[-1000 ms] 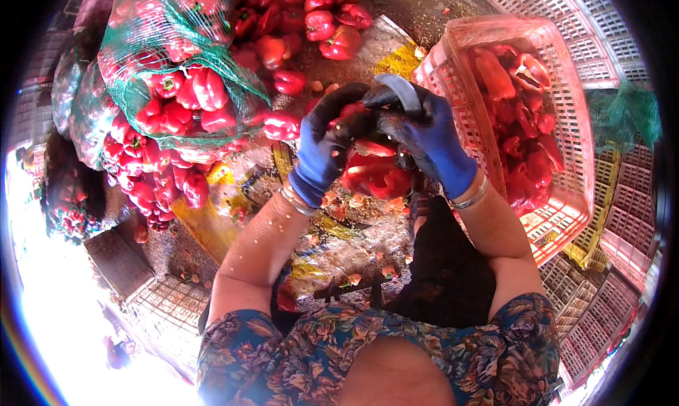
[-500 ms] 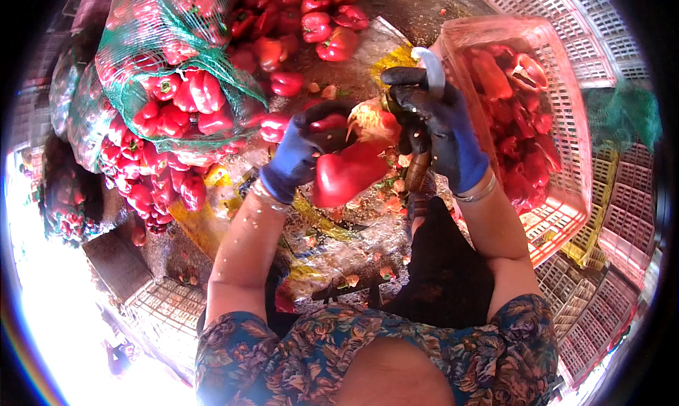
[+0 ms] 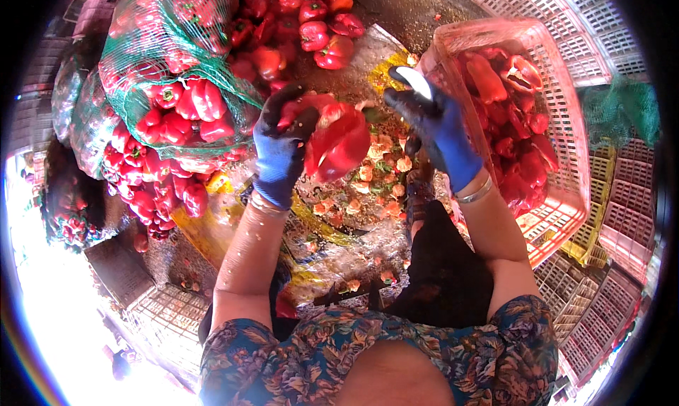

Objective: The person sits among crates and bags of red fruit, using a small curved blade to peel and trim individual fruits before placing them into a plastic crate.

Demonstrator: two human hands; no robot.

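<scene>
In my left hand, gloved in blue with black fingers, is a red bell pepper with its hollow inside partly showing. My right hand, gloved the same way, is closed around a small tool with a shiny white curved end; its exact kind is unclear. A gap separates that hand from the pepper. Under both hands lie several pale orange pepper cores and scattered seeds.
On my right stands a pink plastic crate of opened red peppers. Whole peppers are piled at the far side. A green mesh sack spills peppers on the left. More crates stack at the right edge.
My hands have moved apart. The core that was at the pepper's top is no longer between them. The pepper now shows its hollow, and the left hand has shifted slightly left.
</scene>
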